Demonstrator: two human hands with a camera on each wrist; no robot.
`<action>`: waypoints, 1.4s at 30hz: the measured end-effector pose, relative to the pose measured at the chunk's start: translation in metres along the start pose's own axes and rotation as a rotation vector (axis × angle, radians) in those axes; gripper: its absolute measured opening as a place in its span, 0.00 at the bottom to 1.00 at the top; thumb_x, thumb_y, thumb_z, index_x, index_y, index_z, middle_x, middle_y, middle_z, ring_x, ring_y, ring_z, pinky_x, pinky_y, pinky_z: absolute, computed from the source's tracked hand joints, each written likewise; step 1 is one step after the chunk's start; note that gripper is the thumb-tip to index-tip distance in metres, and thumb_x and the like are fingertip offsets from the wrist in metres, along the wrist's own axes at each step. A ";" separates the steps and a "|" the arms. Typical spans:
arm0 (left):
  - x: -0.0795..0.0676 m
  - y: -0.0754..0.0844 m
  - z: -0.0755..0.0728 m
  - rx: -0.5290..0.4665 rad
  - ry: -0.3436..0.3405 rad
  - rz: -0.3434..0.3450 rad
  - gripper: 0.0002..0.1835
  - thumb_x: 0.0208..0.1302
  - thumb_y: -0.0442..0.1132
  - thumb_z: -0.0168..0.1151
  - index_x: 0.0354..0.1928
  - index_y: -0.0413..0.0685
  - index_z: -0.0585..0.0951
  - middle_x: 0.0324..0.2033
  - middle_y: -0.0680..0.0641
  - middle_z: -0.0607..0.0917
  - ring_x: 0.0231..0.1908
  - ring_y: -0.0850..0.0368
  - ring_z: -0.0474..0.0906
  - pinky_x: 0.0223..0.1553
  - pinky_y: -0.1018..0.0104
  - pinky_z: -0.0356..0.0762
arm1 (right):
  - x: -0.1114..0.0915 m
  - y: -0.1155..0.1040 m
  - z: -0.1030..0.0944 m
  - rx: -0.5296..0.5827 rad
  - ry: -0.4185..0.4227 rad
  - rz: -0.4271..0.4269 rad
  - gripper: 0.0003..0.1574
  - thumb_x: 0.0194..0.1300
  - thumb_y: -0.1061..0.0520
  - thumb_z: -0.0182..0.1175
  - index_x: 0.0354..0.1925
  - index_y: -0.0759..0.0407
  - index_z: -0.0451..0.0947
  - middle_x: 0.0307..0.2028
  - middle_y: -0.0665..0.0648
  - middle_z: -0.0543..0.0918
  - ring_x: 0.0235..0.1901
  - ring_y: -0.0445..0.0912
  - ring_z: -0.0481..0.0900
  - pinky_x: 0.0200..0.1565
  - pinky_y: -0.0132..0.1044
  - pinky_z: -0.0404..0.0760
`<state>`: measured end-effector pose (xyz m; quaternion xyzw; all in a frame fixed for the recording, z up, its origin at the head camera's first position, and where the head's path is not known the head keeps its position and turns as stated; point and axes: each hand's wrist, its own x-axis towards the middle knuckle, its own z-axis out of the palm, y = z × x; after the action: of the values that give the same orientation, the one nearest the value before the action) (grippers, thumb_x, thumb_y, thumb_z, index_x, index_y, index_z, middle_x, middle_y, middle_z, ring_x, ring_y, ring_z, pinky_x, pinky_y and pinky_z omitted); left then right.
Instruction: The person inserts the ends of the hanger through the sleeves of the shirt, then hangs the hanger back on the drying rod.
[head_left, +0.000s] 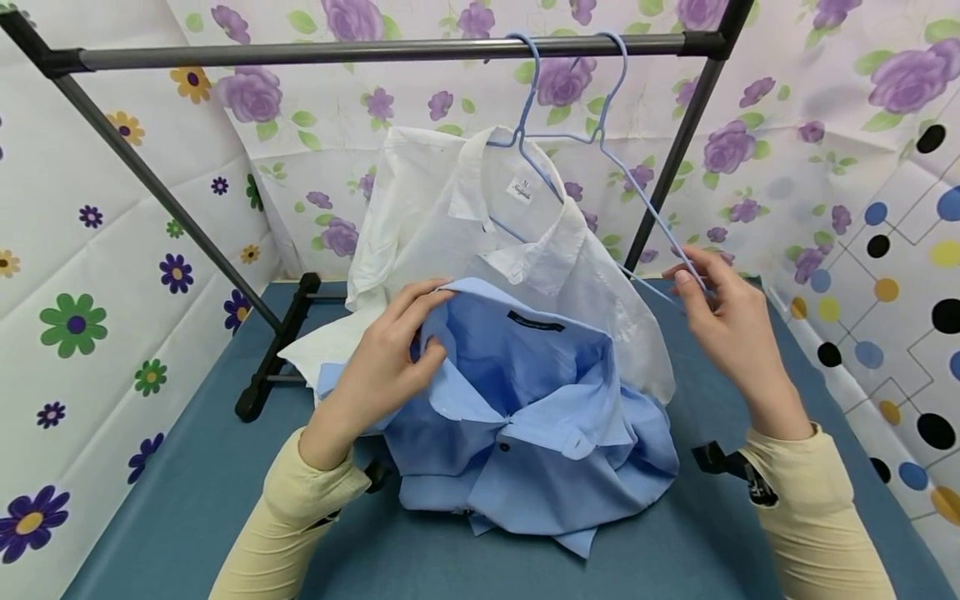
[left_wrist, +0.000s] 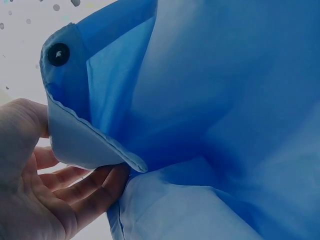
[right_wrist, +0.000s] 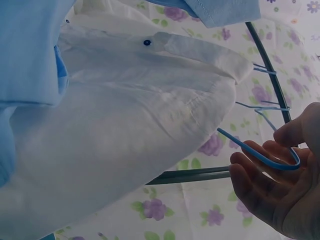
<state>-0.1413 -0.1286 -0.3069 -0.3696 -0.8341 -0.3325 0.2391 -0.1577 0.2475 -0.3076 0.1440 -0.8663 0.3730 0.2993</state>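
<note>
A blue shirt [head_left: 540,492] with a dark neck label is bunched in front of the white shirt, its collar facing up. My left hand [head_left: 378,367] holds the blue shirt by the left side of its collar; in the left wrist view the fingers lie under the collar flap [left_wrist: 85,140]. My right hand [head_left: 731,329] grips the right corner of a bare light-blue hanger [head_left: 637,187] that hangs from the rack's bar. Seen from the right wrist, thumb and fingers curl about that hanger's bent end [right_wrist: 285,165].
A white shirt [head_left: 420,208] hangs on another blue hanger [head_left: 530,92], just left of the bare one. Both hook over the dark bar [head_left: 300,54] of a rack whose foot [head_left: 258,383] stands on the blue-green table [head_left: 202,500]. Flowered sheets [head_left: 315,125] close off the back and sides.
</note>
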 end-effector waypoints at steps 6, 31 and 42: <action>-0.001 0.000 0.001 -0.002 0.002 -0.003 0.26 0.57 0.27 0.50 0.60 0.42 0.71 0.62 0.47 0.67 0.21 0.62 0.63 0.23 0.69 0.62 | 0.001 -0.001 0.001 0.028 -0.024 0.045 0.18 0.72 0.49 0.44 0.53 0.54 0.74 0.40 0.51 0.81 0.35 0.41 0.78 0.29 0.25 0.75; 0.000 -0.003 0.002 0.010 -0.054 -0.017 0.27 0.57 0.29 0.50 0.62 0.44 0.69 0.63 0.50 0.64 0.25 0.63 0.64 0.25 0.68 0.64 | 0.004 -0.020 -0.009 0.232 0.149 0.050 0.19 0.73 0.54 0.40 0.47 0.69 0.67 0.38 0.61 0.79 0.36 0.47 0.78 0.24 0.29 0.78; -0.001 -0.004 0.002 0.008 -0.045 -0.019 0.27 0.56 0.29 0.51 0.61 0.44 0.69 0.63 0.49 0.65 0.21 0.64 0.61 0.22 0.69 0.63 | 0.005 -0.006 -0.020 0.309 0.252 -0.024 0.16 0.72 0.58 0.43 0.45 0.70 0.70 0.34 0.64 0.79 0.32 0.48 0.79 0.26 0.29 0.78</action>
<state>-0.1435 -0.1298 -0.3102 -0.3681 -0.8441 -0.3229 0.2184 -0.1507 0.2583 -0.2906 0.1507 -0.7527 0.5131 0.3841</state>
